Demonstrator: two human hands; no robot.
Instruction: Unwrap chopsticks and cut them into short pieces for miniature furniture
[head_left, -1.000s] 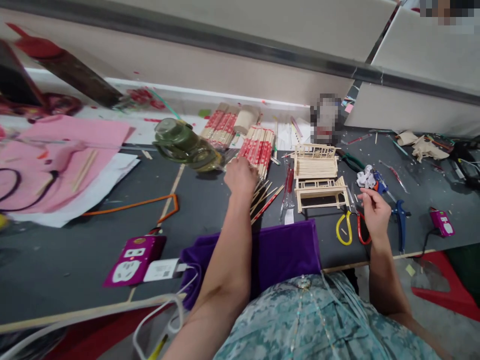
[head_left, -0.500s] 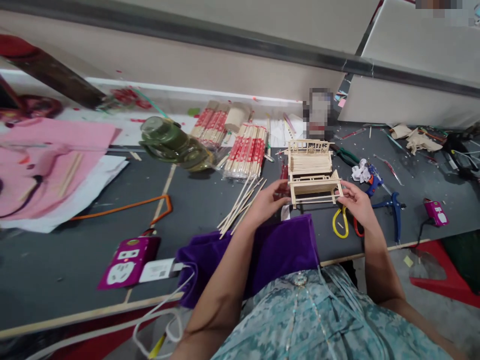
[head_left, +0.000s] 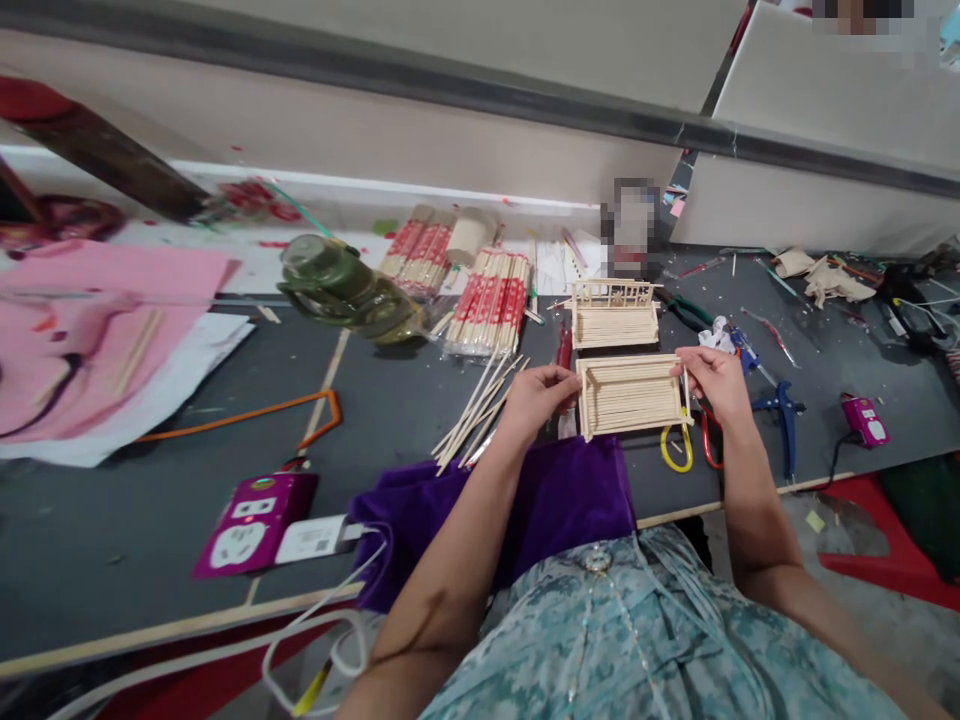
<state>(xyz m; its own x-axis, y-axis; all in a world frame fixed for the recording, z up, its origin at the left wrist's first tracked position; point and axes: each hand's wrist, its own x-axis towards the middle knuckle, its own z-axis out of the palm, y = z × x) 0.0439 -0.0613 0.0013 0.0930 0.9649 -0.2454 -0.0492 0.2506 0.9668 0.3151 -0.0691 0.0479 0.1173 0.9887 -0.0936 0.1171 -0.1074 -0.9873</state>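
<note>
Head view: I've got the stick panel (head_left: 632, 396) up off the grey table (head_left: 150, 520), long axis left-right.
Left hand (head_left: 534, 398): fingers pinched on its left end.
Right hand (head_left: 714, 382): pinched on right end.
Nearer: neither, it spans both.

Dark grey worktable (head_left: 112, 520), beige wall panels (head_left: 420, 130) behind, dark rail (head_left: 450, 90), even indoor light

A craft workshop, plainly. The dark bench (head_left: 150, 520) is littered with bundled chopsticks (head_left: 491, 300), scissors (head_left: 686, 445), a glue gun (head_left: 784, 420) and small stick-built furniture (head_left: 615, 312). Partition boards (head_left: 450, 130) run along its far edge.
</note>
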